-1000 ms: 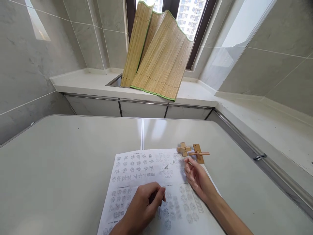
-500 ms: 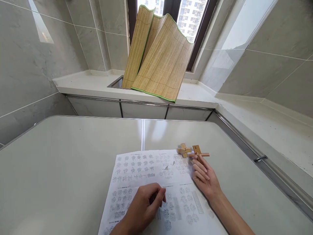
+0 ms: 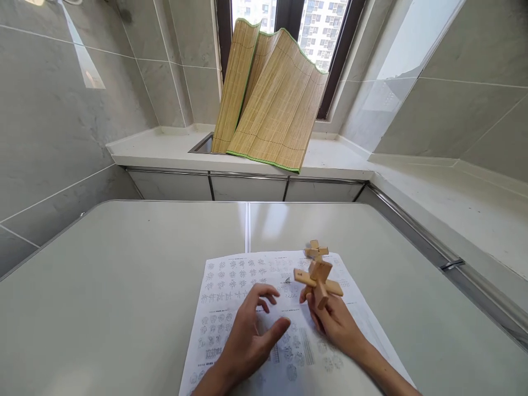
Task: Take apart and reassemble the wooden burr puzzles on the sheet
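Note:
My right hand holds a cross-shaped wooden block assembly raised over the right part of a printed sheet. Its flat pieces stick out to several sides. To its left, my left hand hovers above the sheet with thumb and fingers apart and nothing between them. Beyond the held assembly, a smaller wooden cross-shaped piece lies at the sheet's far edge. Rows of small drawings cover the paper, partly hidden by both hands.
The sheet lies on a glossy pale table with a seam down its far half. Behind it, a folded bamboo mat leans by the window on a white ledge. A metal rail runs along the right side.
My right hand has drawn the wooden assembly nearer and turned it. My left hand has opened from a curled pose and moved slightly forward. The view has shifted a little.

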A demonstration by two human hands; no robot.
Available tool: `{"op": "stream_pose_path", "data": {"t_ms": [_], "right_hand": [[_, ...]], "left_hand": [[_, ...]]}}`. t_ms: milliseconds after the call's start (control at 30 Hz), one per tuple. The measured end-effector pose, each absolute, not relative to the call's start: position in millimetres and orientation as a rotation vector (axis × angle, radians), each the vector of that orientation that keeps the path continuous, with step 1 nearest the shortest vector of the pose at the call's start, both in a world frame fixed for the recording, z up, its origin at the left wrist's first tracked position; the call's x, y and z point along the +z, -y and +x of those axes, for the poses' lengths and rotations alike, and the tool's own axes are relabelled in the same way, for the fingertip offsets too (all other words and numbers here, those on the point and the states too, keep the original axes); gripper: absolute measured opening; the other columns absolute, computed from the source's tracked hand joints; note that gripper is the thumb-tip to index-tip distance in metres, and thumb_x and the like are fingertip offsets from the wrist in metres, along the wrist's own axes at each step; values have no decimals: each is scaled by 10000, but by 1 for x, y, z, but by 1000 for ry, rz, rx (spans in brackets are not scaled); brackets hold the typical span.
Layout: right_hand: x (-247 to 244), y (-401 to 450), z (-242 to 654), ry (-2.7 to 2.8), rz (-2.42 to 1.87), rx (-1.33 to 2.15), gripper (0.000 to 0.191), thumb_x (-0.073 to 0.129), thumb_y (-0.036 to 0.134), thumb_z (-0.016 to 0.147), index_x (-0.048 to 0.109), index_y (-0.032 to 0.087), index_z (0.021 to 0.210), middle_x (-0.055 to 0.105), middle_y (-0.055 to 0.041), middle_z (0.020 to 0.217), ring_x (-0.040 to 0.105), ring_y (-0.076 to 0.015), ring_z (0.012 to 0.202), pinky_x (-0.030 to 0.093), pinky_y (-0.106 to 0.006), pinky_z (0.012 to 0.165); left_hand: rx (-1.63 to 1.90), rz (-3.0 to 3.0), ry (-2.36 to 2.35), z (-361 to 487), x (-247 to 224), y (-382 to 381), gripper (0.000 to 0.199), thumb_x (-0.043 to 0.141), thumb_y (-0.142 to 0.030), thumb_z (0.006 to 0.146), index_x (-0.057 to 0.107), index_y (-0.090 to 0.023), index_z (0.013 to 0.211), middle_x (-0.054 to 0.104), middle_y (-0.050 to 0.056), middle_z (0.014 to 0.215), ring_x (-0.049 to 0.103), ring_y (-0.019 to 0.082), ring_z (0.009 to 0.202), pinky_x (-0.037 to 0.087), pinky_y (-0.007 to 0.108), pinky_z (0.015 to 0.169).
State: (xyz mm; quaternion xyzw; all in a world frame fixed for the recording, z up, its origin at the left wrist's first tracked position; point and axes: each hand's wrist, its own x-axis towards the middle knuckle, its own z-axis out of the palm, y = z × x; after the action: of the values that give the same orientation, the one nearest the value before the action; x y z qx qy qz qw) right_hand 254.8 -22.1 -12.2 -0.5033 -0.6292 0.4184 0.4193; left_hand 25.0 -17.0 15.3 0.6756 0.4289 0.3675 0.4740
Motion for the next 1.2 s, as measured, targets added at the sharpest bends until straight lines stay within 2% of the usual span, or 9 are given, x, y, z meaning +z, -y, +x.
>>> {"op": "stream_pose_path", "data": {"t_ms": [133, 233, 300, 433, 500, 667, 767, 1000, 1200], "right_hand": [[-13, 32, 247, 1831, -1100, 980, 475, 387, 525, 1101, 663, 228, 854, 672, -60, 771, 594, -233, 699, 462, -339, 659], [-12, 35, 238, 1965, -1012, 982, 451, 350, 439, 1116, 631, 221, 838, 656, -63, 781, 565, -216, 694, 433, -313, 620], [-11, 37, 232, 2003, -988, 971, 434, 355, 423, 1113, 616, 224, 828, 633, -54, 760, 535, -205, 671, 418, -306, 605], [-12, 36, 228, 1991, -973, 996, 434, 397, 501, 1096, 603, 226, 830, 605, -36, 733, 490, -184, 615, 386, -295, 559], [-11, 35, 230, 1938, -1033, 1066, 453, 443, 583, 1071, 587, 227, 830, 556, 1, 670, 447, -162, 564, 348, -281, 529], [-6, 29, 238, 1485, -1021, 1487, 589, 305, 717, 1062, 546, 219, 863, 504, 61, 511, 387, -120, 425, 338, -252, 477], [-7, 28, 238, 1326, -1014, 1658, 524, 408, 671, 1066, 545, 209, 861, 498, 81, 464, 335, -89, 360, 260, -219, 402], [-9, 26, 232, 1250, -1085, 1634, 433, 566, 639, 1027, 577, 207, 1039, 505, 115, 489, 342, -57, 328, 236, -188, 381], [-4, 25, 229, 1266, -1154, 1577, 430, 583, 648, 1015, 560, 220, 1048, 554, 101, 516, 443, -77, 356, 364, -191, 409]], "left_hand": [[893, 1544, -895, 24, 12, 20, 861, 821, -596, 825, 422, -280, 1519, 494, 153, 1546, 486, 362, 1399, 405, 522, 1165], [870, 1439, -796, 26, 9, 22, 1102, 888, -631, 731, 315, -278, 1604, 447, 172, 1608, 415, 413, 1487, 315, 577, 1244], [843, 1402, -744, 28, 9, 22, 1085, 887, -639, 728, 350, -269, 1596, 491, 171, 1579, 435, 429, 1477, 327, 589, 1241], [851, 1368, -707, 29, 13, 20, 784, 818, -578, 832, 510, -260, 1479, 595, 139, 1479, 542, 395, 1397, 413, 554, 1195], [892, 1366, -752, 28, 15, 19, 726, 820, -506, 843, 519, -261, 1458, 612, 133, 1459, 562, 384, 1382, 424, 548, 1187], [906, 1499, -954, 24, 18, 18, 806, 854, -336, 802, 447, -279, 1496, 590, 130, 1489, 552, 370, 1397, 407, 565, 1202], [880, 1662, -930, 24, 17, 19, 883, 894, -280, 745, 429, -298, 1495, 625, 105, 1431, 595, 347, 1341, 466, 527, 1162], [830, 1853, -1030, 26, 2, 18, 987, 927, -254, 715, 369, -302, 1527, 579, 124, 1472, 581, 353, 1359, 504, 523, 1136], [766, 1971, -1036, 24, -6, 16, 1003, 913, -305, 777, 300, -328, 1569, 544, 125, 1519, 546, 363, 1396, 499, 561, 1147]]}}
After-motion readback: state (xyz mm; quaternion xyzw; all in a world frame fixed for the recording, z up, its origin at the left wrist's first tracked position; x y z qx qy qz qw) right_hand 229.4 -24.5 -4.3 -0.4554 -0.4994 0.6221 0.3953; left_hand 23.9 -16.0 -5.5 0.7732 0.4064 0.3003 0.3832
